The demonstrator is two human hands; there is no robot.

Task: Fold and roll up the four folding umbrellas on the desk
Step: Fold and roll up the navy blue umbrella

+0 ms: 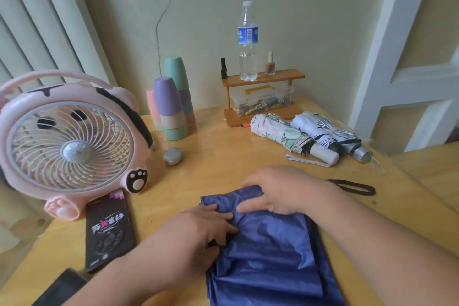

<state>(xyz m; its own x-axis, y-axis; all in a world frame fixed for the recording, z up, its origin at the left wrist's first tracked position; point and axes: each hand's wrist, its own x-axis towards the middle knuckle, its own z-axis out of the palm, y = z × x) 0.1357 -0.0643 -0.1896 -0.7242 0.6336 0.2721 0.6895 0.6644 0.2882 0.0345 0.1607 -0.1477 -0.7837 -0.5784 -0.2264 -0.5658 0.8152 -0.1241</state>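
A home room: a pink cat-faced fan [72,141] on the wooden desk [223,161], curtains [37,20] behind it, stacked pastel cups [171,107] to its right (nail polish [270,64] farther right).

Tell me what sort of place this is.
Probably a room in a home, at a wooden desk against the wall. A pink cat-themed fan, stacked pastel cups and nail polish on a small shelf suggest a personal, domestic space.
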